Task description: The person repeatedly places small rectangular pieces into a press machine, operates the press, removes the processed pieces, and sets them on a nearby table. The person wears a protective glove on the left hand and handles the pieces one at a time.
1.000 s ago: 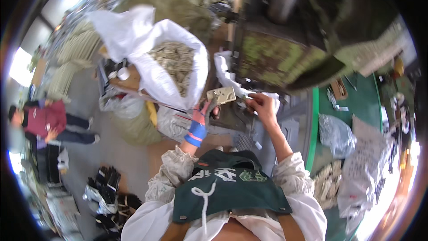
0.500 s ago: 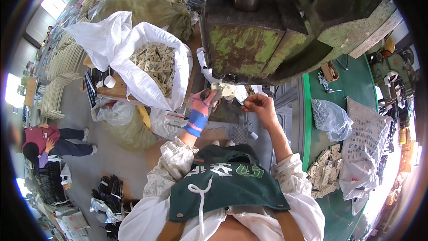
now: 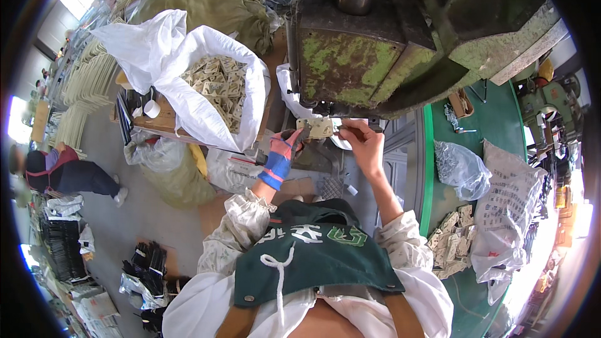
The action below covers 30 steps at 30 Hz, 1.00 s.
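A small cream-coloured plate with holes is held level just below the head of a green, worn press. My left hand, in a pink and blue glove, grips the plate's left end. My bare right hand is closed in a pinch at the plate's right end. Whatever sits between those fingertips is too small to make out. Part of the plate's far edge lies close under the press's lower parts.
Left of the press, an open white sack holds many cream plates. On the green table at right are more plates, a clear bag of small metal parts and a printed sack. Another person bends at far left.
My right hand has moved up and left to the plate's right end. The plate now shows flatter between my hands. The person at far left has bent over.
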### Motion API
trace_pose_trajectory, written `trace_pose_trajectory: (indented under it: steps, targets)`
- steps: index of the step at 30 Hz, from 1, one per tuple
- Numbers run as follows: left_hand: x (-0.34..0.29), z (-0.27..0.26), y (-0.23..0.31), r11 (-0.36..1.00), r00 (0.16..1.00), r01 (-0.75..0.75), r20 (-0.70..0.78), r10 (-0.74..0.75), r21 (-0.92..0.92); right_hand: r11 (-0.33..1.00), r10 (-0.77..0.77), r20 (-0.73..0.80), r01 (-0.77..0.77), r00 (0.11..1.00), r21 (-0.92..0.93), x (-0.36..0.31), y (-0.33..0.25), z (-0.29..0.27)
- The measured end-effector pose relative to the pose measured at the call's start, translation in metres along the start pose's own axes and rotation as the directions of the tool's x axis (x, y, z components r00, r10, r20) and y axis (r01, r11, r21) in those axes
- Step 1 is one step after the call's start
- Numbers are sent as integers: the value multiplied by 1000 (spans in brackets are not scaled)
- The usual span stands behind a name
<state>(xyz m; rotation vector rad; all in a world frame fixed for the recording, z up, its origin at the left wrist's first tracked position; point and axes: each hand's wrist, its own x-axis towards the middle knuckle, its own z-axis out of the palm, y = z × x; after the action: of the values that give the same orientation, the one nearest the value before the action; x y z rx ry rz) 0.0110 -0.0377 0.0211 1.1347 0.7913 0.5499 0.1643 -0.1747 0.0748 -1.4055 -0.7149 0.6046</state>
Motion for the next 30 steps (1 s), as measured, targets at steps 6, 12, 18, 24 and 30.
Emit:
trace_pose_trajectory:
  steps: [6, 12, 18, 24, 30]
  targets:
    - [-6, 2, 9, 979, 980, -196, 38, 194, 60, 420, -713, 255, 690, 653, -589, 12, -2, 28]
    - [-6, 1, 16, 973, 996, 39, 83, -21, -227, 219, -796, 341, 764, 500, -607, 7, 2, 28]
    - [-7, 1, 23, 994, 997, 28, 81, -20, -108, 241, -731, 373, 727, 572, -642, 5, -2, 34]
    - [0, -5, 15, 984, 987, -24, 153, 52, -178, 204, -663, 429, 699, 614, -685, 3, -5, 34]
    - [12, -14, 8, 974, 976, 78, 216, -31, -213, 402, -545, 384, 635, 745, -660, -2, -31, 23]
